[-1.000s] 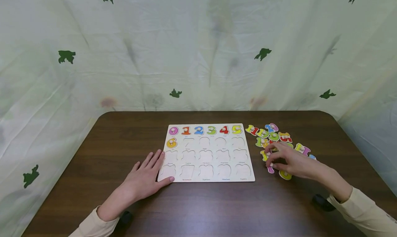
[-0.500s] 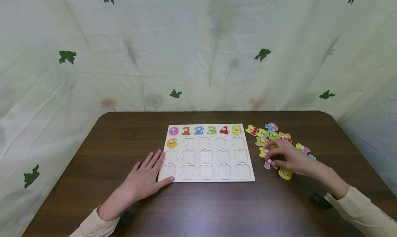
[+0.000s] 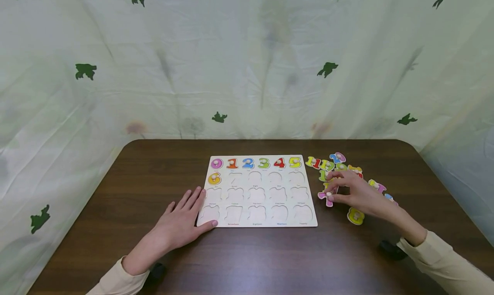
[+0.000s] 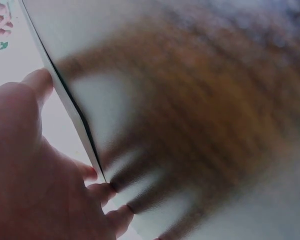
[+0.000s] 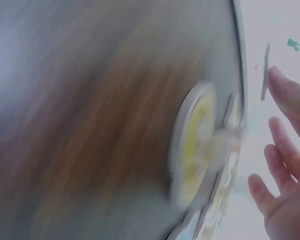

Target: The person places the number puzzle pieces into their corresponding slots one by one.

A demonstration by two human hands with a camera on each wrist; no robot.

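Note:
A white number puzzle board [image 3: 256, 220] lies on the table with pegged number pieces 0 to 5 along its top row and an orange 6 [image 3: 214, 179] at the start of the second. My left hand [image 3: 179, 226] rests spread flat at the board's left edge, its thumb on the lower left corner. To the right of the board, my right hand [image 3: 356, 195] pinches a purple number piece [image 3: 328, 200] by its white knob, seemingly a 7. In the right wrist view that purple piece [image 5: 265, 72] appears edge-on at the fingertips.
Several loose pegged number pieces lie heaped behind and under my right hand, including a blue and purple 20 [image 3: 338, 158]. A yellow piece [image 3: 355, 216] lies nearer me. Beyond the dark wooden table [image 3: 254, 260] hangs a pale curtain [image 3: 247, 63] with leaf prints.
My right hand has drawn the purple piece leftward and slightly away from me, toward the board. The left hand keeps its place on the board's edge.

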